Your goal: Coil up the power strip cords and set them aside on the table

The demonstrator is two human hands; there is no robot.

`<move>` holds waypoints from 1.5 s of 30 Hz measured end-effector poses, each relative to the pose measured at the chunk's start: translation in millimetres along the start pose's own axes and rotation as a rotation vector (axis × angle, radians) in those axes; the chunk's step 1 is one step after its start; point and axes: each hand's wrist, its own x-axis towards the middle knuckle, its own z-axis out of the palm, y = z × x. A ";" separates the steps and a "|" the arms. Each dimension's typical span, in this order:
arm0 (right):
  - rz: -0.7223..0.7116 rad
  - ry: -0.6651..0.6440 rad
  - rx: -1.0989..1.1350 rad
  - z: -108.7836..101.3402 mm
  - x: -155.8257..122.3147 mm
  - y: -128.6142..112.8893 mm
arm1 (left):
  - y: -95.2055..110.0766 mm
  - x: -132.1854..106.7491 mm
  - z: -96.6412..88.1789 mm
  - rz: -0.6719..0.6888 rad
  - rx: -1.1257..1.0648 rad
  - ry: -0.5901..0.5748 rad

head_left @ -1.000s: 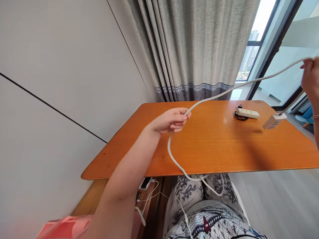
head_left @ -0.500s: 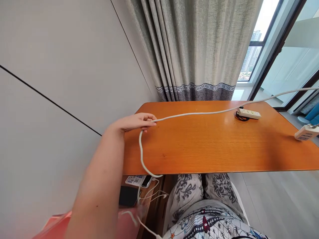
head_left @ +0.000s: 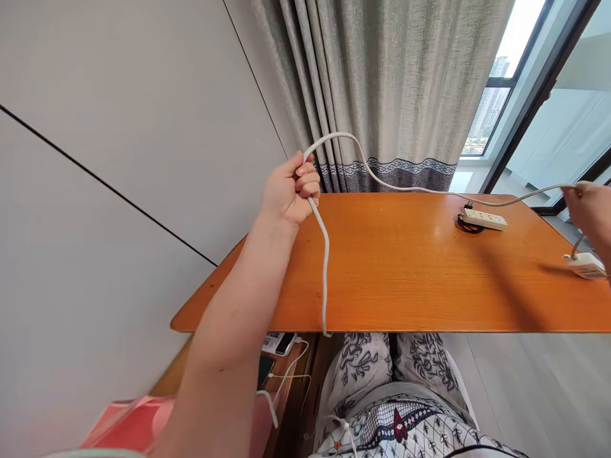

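Observation:
A long white cable (head_left: pixel 401 188) arcs over the wooden desk between my two hands. My left hand (head_left: pixel 298 187) is closed around it above the desk's back left part, fingers curled. Below that fist the cable drops across the desktop to the front edge. At the right border my right hand (head_left: pixel 592 207), partly cut off, pinches the cable's other stretch. Just beneath it a white power strip (head_left: pixel 586 266) is in view, a piece of cable running up from its end. A second, smaller power strip (head_left: pixel 484 219) with a bundled black cord lies on the desk.
The orange-brown desk (head_left: pixel 405 273) spans the view, with a grey curtain (head_left: pixel 410 83) behind and a wall (head_left: pixel 119 191) at left. Below its front left edge are a phone, thin white cords and a pink bag (head_left: pixel 128 420). My patterned legs are under the desk.
My left hand has risen and moved right, now in a fist round the cable, which bows upward beside it. My right hand has come into view at the right, gripping the cable.

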 end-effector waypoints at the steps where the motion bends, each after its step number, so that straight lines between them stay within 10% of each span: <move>1: -0.058 -0.021 -0.002 3.4 -9.4 -6.4 | 1.4 0.1 2.6 0.022 -0.039 0.004; 7: -0.467 -0.106 0.071 47.5 -62.2 -39.6 | 18.7 26.0 -1.7 0.207 -0.226 0.030; 14: -0.624 -0.299 0.003 78.4 -90.4 -74.0 | 26.6 45.2 -4.4 0.334 -0.132 -0.280; 19: -0.690 -0.394 -0.055 93.9 -108.3 -86.4 | 11.3 39.1 4.8 0.374 -0.112 -0.271; 26: -0.819 -0.158 0.467 86.0 -158.2 -106.9 | 7.7 26.8 22.5 0.420 -0.055 -0.244; 32: -1.382 -0.903 0.982 58.4 -263.6 -171.5 | 23.7 19.3 33.1 0.372 -0.149 -0.111; 36: -1.505 -0.961 1.122 46.0 -302.3 -208.1 | 27.5 34.1 18.5 0.370 -0.058 -0.063; 45: -0.881 -0.902 1.890 15.2 -280.1 -212.0 | 3.2 39.9 16.0 0.169 -0.316 0.159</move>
